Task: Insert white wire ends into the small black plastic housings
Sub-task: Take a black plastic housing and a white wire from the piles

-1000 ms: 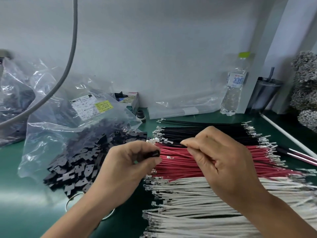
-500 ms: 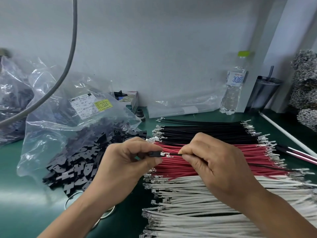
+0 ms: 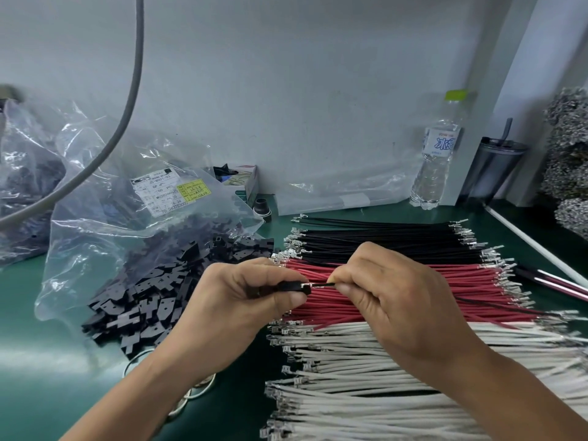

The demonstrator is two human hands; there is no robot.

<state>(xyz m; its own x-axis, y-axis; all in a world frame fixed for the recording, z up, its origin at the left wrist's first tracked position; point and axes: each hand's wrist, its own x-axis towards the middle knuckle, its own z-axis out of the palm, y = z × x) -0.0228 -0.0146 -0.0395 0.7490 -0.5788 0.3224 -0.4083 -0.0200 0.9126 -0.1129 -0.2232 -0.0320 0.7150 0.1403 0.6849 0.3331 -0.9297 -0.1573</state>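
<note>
My left hand pinches a small black plastic housing between thumb and fingers. My right hand pinches a thin black wire near its metal terminal, and the terminal's tip sits at the housing's mouth. That wire trails off to the right over the red wires. White wires with crimped metal ends lie in a flat row under my right forearm. A pile of black housings spills from a clear plastic bag on the left.
Red wires and black wires lie in rows behind the white ones on the green mat. A water bottle and a dark tumbler stand at the back right. A white rod lies at the right edge.
My right hand has brought a black wire's terminal leftward up to the housing in my left hand. Both hands have come closer together.
</note>
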